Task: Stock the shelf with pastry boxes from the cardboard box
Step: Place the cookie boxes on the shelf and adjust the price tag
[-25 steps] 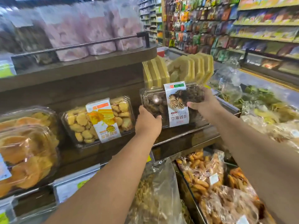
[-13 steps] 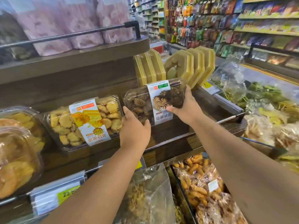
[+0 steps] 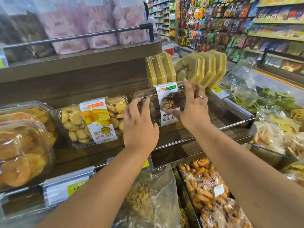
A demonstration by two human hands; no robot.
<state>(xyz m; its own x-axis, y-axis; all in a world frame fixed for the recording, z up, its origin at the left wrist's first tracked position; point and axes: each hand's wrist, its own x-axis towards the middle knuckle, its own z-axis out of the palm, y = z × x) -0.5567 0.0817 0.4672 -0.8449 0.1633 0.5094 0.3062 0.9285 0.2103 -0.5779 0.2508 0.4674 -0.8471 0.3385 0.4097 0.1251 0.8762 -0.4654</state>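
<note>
A clear pastry box of dark cookies (image 3: 167,99) with a white label lies on the wooden shelf (image 3: 189,134), right beside a matching box of yellow cookies (image 3: 93,119). My left hand (image 3: 139,127) is at the dark box's left end and my right hand (image 3: 193,107) at its right end. Both have straight, spread fingers lying on or just off the lid, and neither grips it. There is a ring on my right hand. The cardboard box is out of view.
Clear tubs of orange pastries (image 3: 24,142) are stacked at the far left. Yellow hexagonal packs (image 3: 203,69) stand behind the dark box. Pink bagged goods (image 3: 92,22) fill the upper shelf. Bagged snacks (image 3: 205,191) lie below, and a metal rail (image 3: 236,124) edges the shelf front.
The dark cookie box moved left and down onto the shelf beside the yellow box. Both hands have let go of it and their fingers have spread.
</note>
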